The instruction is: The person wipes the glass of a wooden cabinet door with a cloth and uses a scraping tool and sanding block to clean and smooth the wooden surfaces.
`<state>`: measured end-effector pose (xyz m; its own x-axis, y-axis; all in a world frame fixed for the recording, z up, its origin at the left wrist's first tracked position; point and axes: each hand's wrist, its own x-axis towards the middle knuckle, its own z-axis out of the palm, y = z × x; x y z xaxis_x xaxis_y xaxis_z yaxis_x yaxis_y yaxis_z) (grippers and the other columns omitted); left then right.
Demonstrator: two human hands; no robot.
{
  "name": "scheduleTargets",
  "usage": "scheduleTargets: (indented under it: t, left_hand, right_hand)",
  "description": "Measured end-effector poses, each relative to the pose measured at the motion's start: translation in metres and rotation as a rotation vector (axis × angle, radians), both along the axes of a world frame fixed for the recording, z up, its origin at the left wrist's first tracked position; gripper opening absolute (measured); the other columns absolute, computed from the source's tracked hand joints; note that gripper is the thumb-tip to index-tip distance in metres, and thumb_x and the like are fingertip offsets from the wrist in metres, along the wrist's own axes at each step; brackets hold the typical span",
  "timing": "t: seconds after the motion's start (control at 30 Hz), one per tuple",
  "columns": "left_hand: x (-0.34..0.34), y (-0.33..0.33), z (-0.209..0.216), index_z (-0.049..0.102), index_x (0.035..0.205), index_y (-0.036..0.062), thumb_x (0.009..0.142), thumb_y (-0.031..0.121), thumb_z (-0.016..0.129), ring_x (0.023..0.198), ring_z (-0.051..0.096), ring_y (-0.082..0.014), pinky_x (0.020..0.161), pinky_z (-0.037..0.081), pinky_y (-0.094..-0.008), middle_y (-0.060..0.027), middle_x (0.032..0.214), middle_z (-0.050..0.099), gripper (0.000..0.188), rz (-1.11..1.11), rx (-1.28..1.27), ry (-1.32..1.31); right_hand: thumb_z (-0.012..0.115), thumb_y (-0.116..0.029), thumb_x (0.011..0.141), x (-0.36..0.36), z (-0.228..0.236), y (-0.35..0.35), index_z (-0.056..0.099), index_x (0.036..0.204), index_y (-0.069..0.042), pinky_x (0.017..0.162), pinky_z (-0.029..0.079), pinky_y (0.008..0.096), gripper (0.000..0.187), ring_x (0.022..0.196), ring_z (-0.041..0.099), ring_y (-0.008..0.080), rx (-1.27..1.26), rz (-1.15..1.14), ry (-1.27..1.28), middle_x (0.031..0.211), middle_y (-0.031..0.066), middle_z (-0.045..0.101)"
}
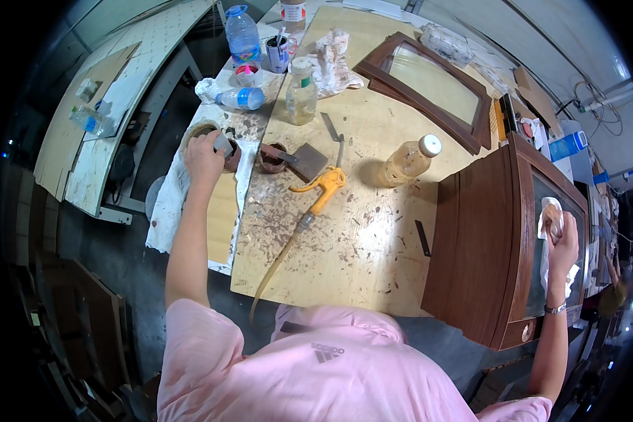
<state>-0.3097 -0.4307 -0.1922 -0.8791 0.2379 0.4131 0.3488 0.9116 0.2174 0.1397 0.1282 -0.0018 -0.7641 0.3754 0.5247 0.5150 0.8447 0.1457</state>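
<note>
On the left, my left hand (204, 160) is closed on a small grey flat-sided piece (223, 144), whose exact kind I cannot make out. It is above a tan tape roll (198, 129) and a small brown-stained cup (233, 157). Far to the right, my right hand (564, 247) grips a crumpled, brown-stained white cloth (552, 219) at the glass-panelled front of a dark brown wooden cabinet (471, 243). A second cup of brown paste (271, 159) stands on the table, with a wide-bladed scraper (307, 162) beside it.
An orange air blow gun (327, 186) with its hose lies mid-table. Nearby are a white-capped bottle (409, 162), a glass jar (302, 95), a water bottle (242, 98) and a stained rag (330, 63). Framed glass doors (436, 88) lie at the back right.
</note>
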Motion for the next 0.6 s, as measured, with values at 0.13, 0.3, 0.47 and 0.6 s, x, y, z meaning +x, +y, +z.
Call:
scheduleTargets:
  t: [0.13,0.3,0.47,0.6]
  left_hand:
    - [0.000,-0.001,0.000,0.071,0.113,0.0145,0.072,0.013,0.080,0.100,0.060,-0.0295,0.088,0.046,-0.0447,-0.0067,0.098,0.067,0.042,-0.032,0.050,-0.001]
    - [-0.001,0.000,0.005,0.070,0.117,0.0146,0.073,0.013,0.080,0.102,0.061,-0.0301,0.089,0.048,-0.0441,-0.0082,0.103,0.069,0.045,0.016,-0.031,-0.109]
    - [-0.001,-0.002,0.005,0.071,0.118,0.0157,0.074,0.013,0.079,0.105,0.061,-0.0308,0.091,0.048,-0.0445,-0.0095,0.108,0.069,0.045,0.015,-0.047,-0.167]
    - [-0.002,-0.002,0.011,0.070,0.120,0.0158,0.074,0.014,0.080,0.103,0.063,-0.0326,0.090,0.049,-0.0442,-0.0108,0.109,0.070,0.047,0.096,0.078,-0.217]
  right_hand:
    - [0.074,-0.010,0.079,-0.001,0.002,-0.003,0.056,0.120,-0.005,0.082,0.051,0.0415,0.045,0.101,0.061,0.0371,-0.008,0.009,-0.002,0.111,0.0136,0.060]
    - [0.073,-0.010,0.080,0.001,-0.002,0.002,0.055,0.119,-0.005,0.081,0.051,0.0415,0.043,0.100,0.061,0.0370,0.000,0.027,0.028,0.111,0.0136,0.060]
    - [0.073,-0.011,0.080,-0.002,0.002,-0.003,0.055,0.119,-0.006,0.082,0.051,0.0420,0.043,0.101,0.061,0.0372,-0.034,0.011,0.020,0.111,0.0128,0.060]
    - [0.073,-0.011,0.081,0.000,0.001,-0.002,0.055,0.119,-0.007,0.081,0.051,0.0421,0.042,0.100,0.061,0.0369,0.030,0.011,0.007,0.112,0.0122,0.060]
